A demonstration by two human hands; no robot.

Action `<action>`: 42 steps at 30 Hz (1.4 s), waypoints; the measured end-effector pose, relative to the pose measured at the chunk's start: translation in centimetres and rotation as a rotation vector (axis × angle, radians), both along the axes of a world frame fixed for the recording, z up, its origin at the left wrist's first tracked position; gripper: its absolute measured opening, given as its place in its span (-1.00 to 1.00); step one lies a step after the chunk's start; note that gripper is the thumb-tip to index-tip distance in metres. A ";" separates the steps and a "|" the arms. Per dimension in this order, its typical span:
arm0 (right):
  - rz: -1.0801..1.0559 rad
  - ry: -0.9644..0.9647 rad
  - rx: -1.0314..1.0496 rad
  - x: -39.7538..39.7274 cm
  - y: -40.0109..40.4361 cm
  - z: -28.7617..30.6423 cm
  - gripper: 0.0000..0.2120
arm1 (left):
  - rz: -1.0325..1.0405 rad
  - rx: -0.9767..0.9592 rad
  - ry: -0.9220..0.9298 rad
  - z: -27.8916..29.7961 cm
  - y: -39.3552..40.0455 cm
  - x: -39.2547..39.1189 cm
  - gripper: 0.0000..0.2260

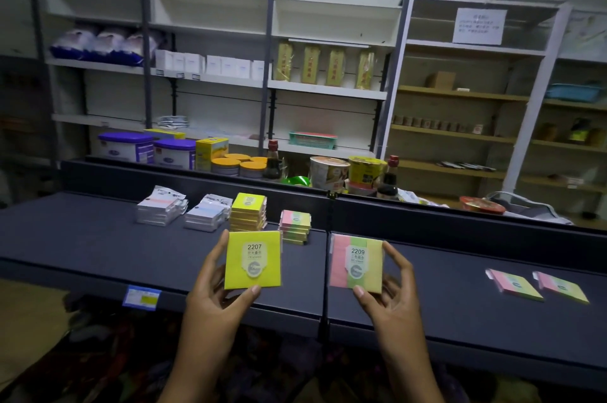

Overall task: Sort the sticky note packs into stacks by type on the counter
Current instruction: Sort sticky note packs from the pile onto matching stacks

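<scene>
My left hand (215, 284) holds a yellow sticky note pack (253, 259) labelled 2207, upright above the dark counter (82, 238). My right hand (391, 291) holds a three-colour pack (356, 266) labelled 2209, pink, green and yellow. Behind them stand a yellow stack (248, 212) and a three-colour stack (295, 227). Further left are two stacks of white packs, one with a pink stripe (161, 209) and one with a blue stripe (206, 212). Two loose three-colour packs (514, 284) (561, 287) lie flat at the right.
A raised dark ledge (197, 176) borders the counter's back, with tubs, cans, cup noodles and sauce bottles behind it. Shelving with goods fills the wall. A blue price tag (142, 296) hangs on the counter's front edge.
</scene>
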State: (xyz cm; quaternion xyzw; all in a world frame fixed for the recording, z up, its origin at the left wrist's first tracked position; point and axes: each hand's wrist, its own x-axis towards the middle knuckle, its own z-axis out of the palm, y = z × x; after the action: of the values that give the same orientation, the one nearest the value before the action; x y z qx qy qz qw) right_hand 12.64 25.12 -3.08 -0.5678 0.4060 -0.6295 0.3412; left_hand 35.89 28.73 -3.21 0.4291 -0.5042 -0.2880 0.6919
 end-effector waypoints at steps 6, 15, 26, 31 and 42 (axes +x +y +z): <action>0.028 0.019 -0.022 1.1 -4.9 0.2 -0.30 | 0.038 0.005 -0.006 0.2 -4.1 1.2 -0.24; 0.039 0.072 -0.032 2.9 -12.2 0.7 -0.37 | 0.073 0.005 -0.002 -0.2 -9.2 2.6 -0.24; -0.005 0.129 0.068 7.8 -22.7 1.2 -0.48 | -0.018 -0.004 0.001 0.2 -17.2 7.3 -0.23; -0.048 0.219 0.136 10.1 -26.7 0.8 -0.50 | -0.069 0.002 -0.014 0.0 -21.3 10.2 -0.23; -0.153 0.671 0.271 10.3 -29.4 -0.3 -0.61 | -0.109 -0.009 -0.064 0.9 -26.3 13.2 -0.26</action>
State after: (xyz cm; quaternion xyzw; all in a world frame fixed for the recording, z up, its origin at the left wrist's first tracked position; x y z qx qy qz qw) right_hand 22.96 -4.28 -3.36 -0.6602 0.6163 -0.3725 0.2133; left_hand 49.12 2.42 -2.32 0.4070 -0.5501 -0.3090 0.6605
